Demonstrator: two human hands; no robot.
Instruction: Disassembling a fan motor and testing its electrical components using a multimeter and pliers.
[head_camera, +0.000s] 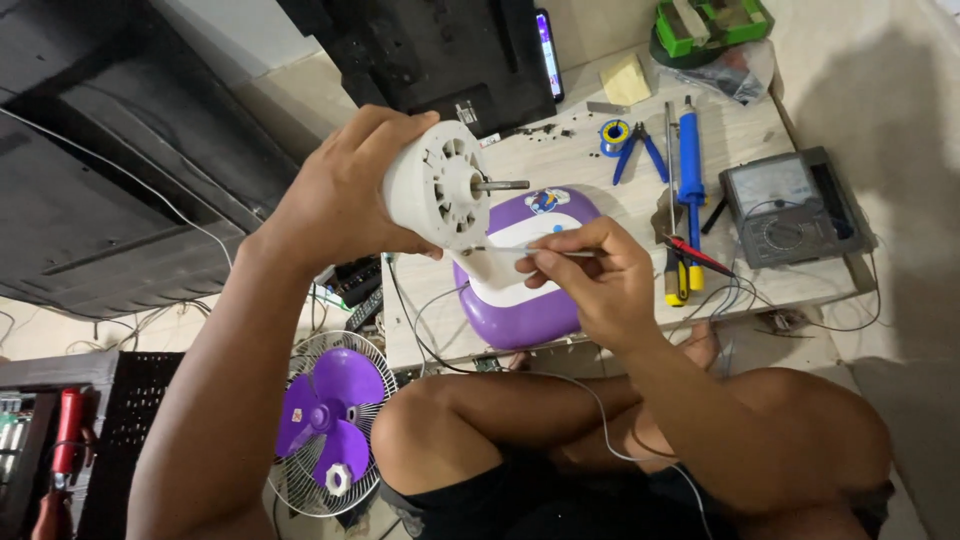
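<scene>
The low surface (560, 145) carries the work, and the purple-and-white fan base (530, 300) sits at its near edge; everything else is placed from that base. Left of the base and below the surface edge, the wire fan guard with purple blades (335, 425) lies on the floor. Right of the base rests the grey analog meter (790, 210), with its red probe (695, 255) lying between meter and base. Behind and right of the base lie the blue desoldering pump (690, 150), the blue-handled pliers (640, 150) and a small solder spool (614, 133).

Above the base's left side, the left hand (340, 195) holds the white fan motor housing (440, 190) in the air, grip clamped around its back, the vented face and bare shaft (505, 185) pointing right. Directly over the base, the right hand (600, 275) has its grip pinched together on a thin metal tool (520, 250), whose tip reaches the lower edge of the housing face; whether it sits in a screw or a slot is too small to tell.

To do this well, I judge the housing should be held rigid, with the left wrist braced. The tool should stay in line with its seat, with light steady pressure so the tip does not slip across the plastic. The thin cable trailing past the base should stay free of the turning hand.
</scene>
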